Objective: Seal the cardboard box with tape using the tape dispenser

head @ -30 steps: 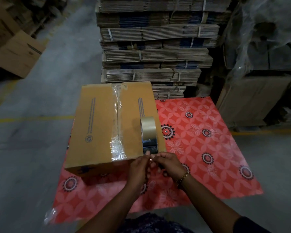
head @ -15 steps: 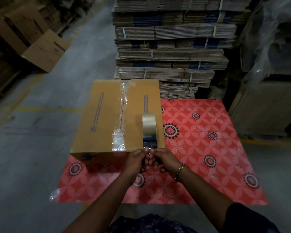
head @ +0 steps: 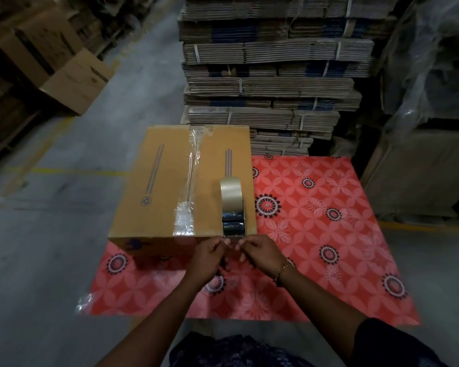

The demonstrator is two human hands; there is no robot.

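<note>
Picking at the tape end: your left hand (head: 210,256) and right hand (head: 260,251) pinch at the tape dispenser (head: 232,207), which stands on the box (head: 157,181) near its right edge. Likely next: pull tape free.

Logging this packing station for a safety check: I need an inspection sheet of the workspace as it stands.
Surface: red patterned mat on a concrete floor.
Job's things: cardboard box, clear tape along its centre seam; tape dispenser upright on the box's near right edge.
Clutter: nothing seen.
Hands: left hand and right hand pinch at the dispenser's near end.
Cables: nothing seen.
Surroundings: bundled flat cartons behind; boxes at left.
</note>
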